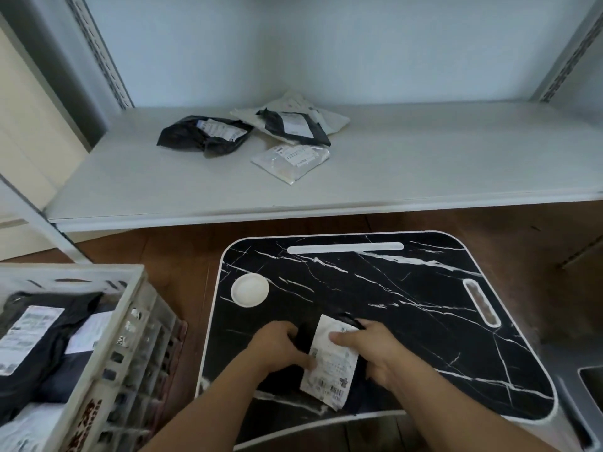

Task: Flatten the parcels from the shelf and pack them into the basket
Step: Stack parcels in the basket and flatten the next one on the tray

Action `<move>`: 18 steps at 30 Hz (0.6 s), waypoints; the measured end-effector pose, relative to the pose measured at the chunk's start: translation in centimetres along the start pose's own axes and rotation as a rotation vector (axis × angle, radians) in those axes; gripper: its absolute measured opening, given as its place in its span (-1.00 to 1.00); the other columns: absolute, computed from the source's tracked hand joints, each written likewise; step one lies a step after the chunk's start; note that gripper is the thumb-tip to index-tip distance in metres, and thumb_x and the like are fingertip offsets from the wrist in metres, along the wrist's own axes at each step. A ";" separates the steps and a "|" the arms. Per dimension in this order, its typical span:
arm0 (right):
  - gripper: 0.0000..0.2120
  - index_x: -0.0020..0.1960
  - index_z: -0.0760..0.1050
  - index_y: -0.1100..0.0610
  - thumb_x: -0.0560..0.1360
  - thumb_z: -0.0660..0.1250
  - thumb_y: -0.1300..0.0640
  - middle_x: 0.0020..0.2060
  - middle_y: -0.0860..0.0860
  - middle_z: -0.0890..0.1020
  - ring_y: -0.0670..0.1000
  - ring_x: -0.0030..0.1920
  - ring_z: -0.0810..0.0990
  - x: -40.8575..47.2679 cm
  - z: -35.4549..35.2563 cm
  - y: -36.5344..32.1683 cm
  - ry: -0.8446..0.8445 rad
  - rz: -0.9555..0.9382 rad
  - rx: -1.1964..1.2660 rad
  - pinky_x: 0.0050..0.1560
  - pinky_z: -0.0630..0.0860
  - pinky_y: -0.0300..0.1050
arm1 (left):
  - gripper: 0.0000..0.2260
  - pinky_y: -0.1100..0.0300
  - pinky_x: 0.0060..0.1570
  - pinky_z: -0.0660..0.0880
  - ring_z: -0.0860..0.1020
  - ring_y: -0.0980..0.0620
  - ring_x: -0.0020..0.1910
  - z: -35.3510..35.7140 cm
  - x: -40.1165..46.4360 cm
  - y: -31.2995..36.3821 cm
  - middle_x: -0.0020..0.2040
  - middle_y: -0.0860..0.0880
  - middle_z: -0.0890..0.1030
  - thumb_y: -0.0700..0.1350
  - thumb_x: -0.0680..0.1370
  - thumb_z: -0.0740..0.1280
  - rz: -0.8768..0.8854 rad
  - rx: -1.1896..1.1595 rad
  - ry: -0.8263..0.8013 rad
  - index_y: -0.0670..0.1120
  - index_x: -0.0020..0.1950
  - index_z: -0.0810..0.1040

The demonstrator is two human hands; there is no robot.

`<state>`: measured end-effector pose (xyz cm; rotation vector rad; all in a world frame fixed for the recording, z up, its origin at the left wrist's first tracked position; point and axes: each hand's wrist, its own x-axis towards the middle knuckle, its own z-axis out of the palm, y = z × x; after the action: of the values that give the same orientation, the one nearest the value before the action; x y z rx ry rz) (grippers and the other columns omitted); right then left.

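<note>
We have a black parcel with a white label (329, 362) lying at the near edge of the black marble-patterned lap desk (408, 288); our left hand (280, 349) curls round its left side, our right hand (368, 352) grips its right side, thumb on the label. More parcels (287, 132) lie mid-shelf (456, 158), toward its back edge, and others fill the basket (130, 337) at left

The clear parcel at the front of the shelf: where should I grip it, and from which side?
Probably the near corner of the clear parcel, approached from the front. It lies flat and apart from the stacked parcels behind, and that corner points toward the shelf edge with bare board around it.
</note>
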<state>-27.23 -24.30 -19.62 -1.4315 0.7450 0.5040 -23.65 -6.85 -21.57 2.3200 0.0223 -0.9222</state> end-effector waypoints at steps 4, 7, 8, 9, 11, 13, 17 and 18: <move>-0.77 0.07 0.56 0.32 0.42 0.41 0.41 -0.07 0.24 0.69 0.24 -0.02 0.67 -2.0 0.8 -3.9 -0.105 -0.142 -0.002 0.02 0.61 0.17 | -0.64 0.15 -0.05 0.51 0.56 0.07 -0.02 -3.9 -1.5 1.0 0.00 0.01 0.59 -0.04 0.34 0.57 0.108 -0.225 0.036 -0.03 -0.01 0.47; -0.75 0.09 0.54 0.32 0.42 0.41 0.41 -0.06 0.25 0.69 0.25 -0.05 0.68 -3.2 2.6 -6.9 -0.139 -0.239 0.072 -0.09 0.63 0.14 | -0.69 0.09 0.10 0.55 0.62 0.05 0.02 -7.2 -3.4 2.2 0.04 -0.01 0.65 -0.16 0.41 0.51 0.232 -0.352 0.019 -0.05 0.08 0.49; -0.74 0.10 0.54 0.32 0.42 0.42 0.40 -0.06 0.25 0.69 0.25 -0.05 0.68 -3.5 3.2 -7.7 -0.141 -0.257 0.116 -0.08 0.62 0.15 | -0.73 0.10 0.12 0.55 0.62 0.06 0.02 -8.1 -3.9 2.6 0.03 0.00 0.66 -0.19 0.43 0.48 0.271 -0.335 0.020 -0.06 0.08 0.52; -0.71 0.11 0.54 0.32 0.41 0.44 0.38 -0.06 0.25 0.69 0.25 -0.04 0.68 -3.7 3.9 -8.5 -0.145 -0.283 0.140 -0.05 0.62 0.17 | -0.78 0.11 0.11 0.55 0.62 0.07 0.02 -9.1 -4.6 2.8 0.02 0.02 0.66 -0.21 0.45 0.46 0.304 -0.312 0.042 -0.06 0.06 0.55; -0.67 0.13 0.54 0.29 0.38 0.47 0.34 -0.05 0.21 0.70 0.22 -0.03 0.68 -4.2 6.1 -9.4 -0.170 -0.345 0.094 0.02 0.60 0.19 | -0.82 0.20 0.04 0.55 0.62 0.07 -0.01 -11.1 -5.9 2.2 -0.01 0.04 0.65 -0.21 0.47 0.44 0.352 -0.298 0.147 -0.04 0.03 0.55; -0.65 0.14 0.56 0.23 0.37 0.48 0.31 -0.05 0.15 0.71 0.18 -0.04 0.69 -4.9 8.3 -9.5 -0.220 -0.368 -0.006 0.04 0.60 0.17 | -0.81 0.31 -0.08 0.49 0.59 0.08 -0.02 -13.3 -7.2 1.1 0.00 0.04 0.63 -0.18 0.47 0.44 0.373 -0.289 0.262 0.00 0.03 0.53; -0.76 0.06 0.60 0.19 0.40 0.47 0.30 -0.08 0.09 0.72 0.11 -0.08 0.71 -5.6 15.1 -9.2 -0.295 -0.422 -0.131 0.02 0.60 0.08 | -0.82 0.29 -0.09 0.51 0.59 0.06 -0.02 -17.5 -10.0 -4.1 0.00 0.01 0.64 -0.15 0.46 0.46 0.336 -0.351 0.401 -0.09 0.04 0.58; -0.79 0.03 0.61 0.18 0.41 0.46 0.32 -0.10 0.07 0.72 0.08 -0.10 0.71 -5.8 16.4 -9.4 -0.286 -0.468 -0.141 -0.03 0.62 0.04 | -0.81 0.21 -0.02 0.55 0.61 0.04 -0.02 -18.2 -10.5 -5.0 0.01 0.00 0.66 -0.13 0.45 0.47 0.317 -0.377 0.424 -0.11 0.03 0.59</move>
<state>-21.90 -8.33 -9.27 -1.5628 0.1367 0.3878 -21.59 9.59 -7.71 2.0434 0.0040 -0.2346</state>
